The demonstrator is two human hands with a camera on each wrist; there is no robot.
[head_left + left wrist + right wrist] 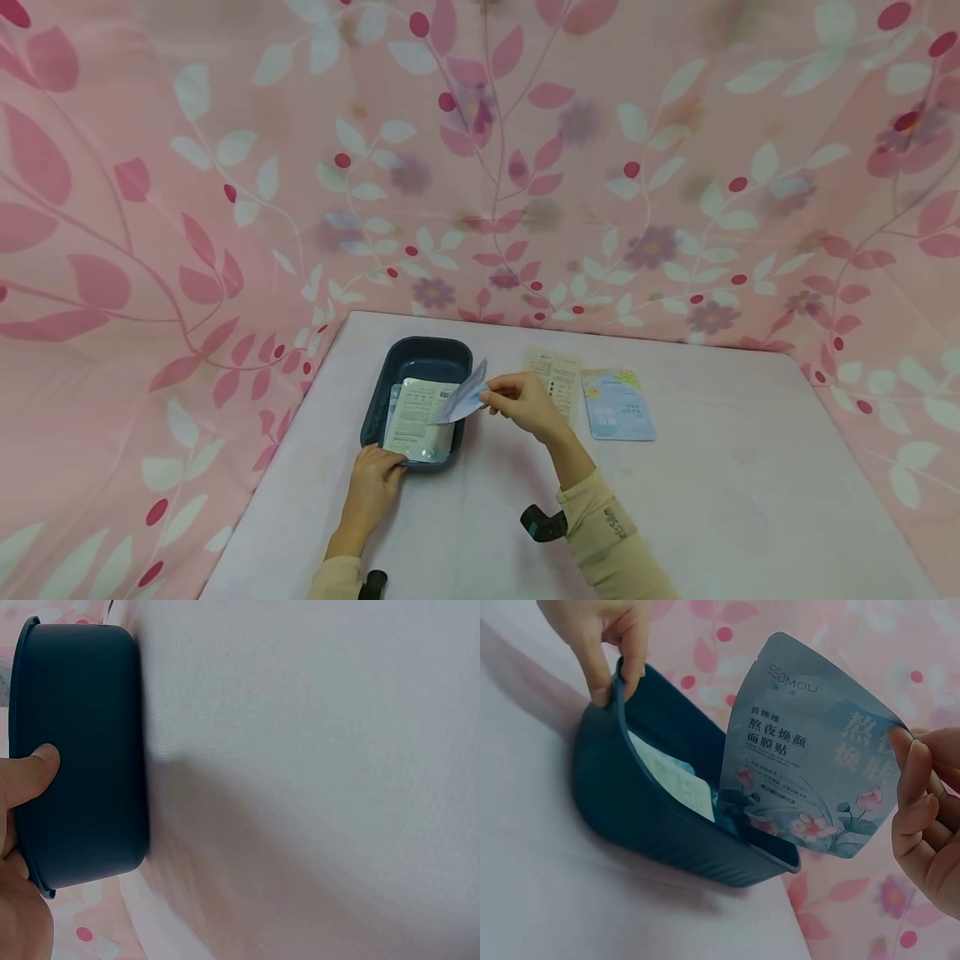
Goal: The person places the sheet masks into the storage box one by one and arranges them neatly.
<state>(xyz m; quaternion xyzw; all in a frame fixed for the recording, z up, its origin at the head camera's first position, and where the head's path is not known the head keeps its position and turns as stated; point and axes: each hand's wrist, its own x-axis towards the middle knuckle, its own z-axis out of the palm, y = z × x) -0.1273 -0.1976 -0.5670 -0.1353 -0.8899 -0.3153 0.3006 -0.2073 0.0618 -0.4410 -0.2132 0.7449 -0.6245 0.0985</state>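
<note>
A dark teal plastic bin [431,357] stands on the left part of the table. My left hand [372,487] grips its near rim, the thumb [46,761] on the outer wall in the left wrist view. Inside the bin lie a pale green printed packet [423,421] and a blue one [392,402] mostly hidden under it. My right hand [528,408] pinches a face mask sachet [795,765] by one edge, thumb against fingers. The sachet is grey-blue with pink lotus flowers and hangs tilted over the bin's right side.
A cream printed packet [555,371] and a blue packet with a yellow top [618,410] lie to the right, beyond my right forearm. White cloth [712,500] covers the table; a pink floral curtain [495,167] rises behind it.
</note>
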